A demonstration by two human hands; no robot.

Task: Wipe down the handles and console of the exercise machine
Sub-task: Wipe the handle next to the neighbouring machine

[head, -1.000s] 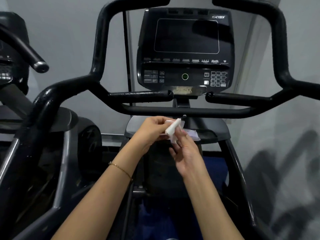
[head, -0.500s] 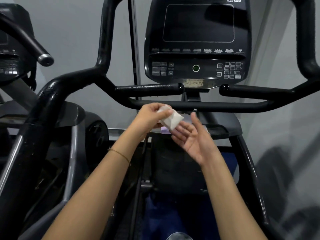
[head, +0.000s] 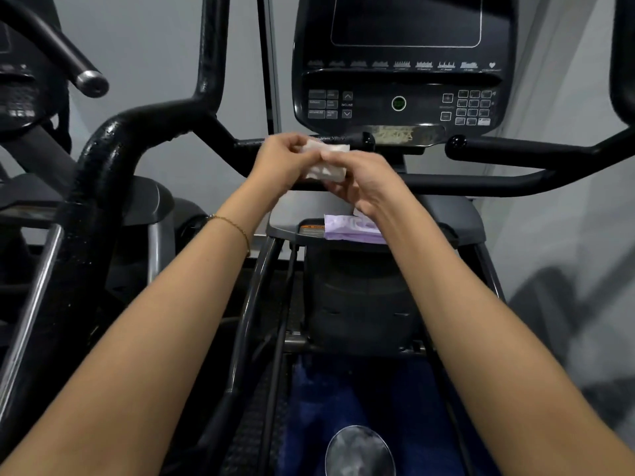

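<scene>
A folded white wipe (head: 326, 164) is held between both hands in front of the machine's short inner left handle (head: 347, 139). My left hand (head: 281, 159) pinches its left side and my right hand (head: 364, 182) grips its right side. The black console (head: 402, 67) with dark screen and button pads stands just above. The thick left handlebar (head: 113, 149) curves down at left, the inner right handle (head: 515, 147) and a crossbar (head: 481, 185) run to the right.
A purple wipes pack (head: 350, 228) lies on the grey shroud (head: 457, 218) below my hands. A neighbouring machine's handle (head: 89, 82) juts in at upper left. A grey wall lies behind and to the right.
Both hands have risen toward the inner left handle. My right hand, open under the wipe half a second ago, now grips it. The camera has moved closer to the console.
</scene>
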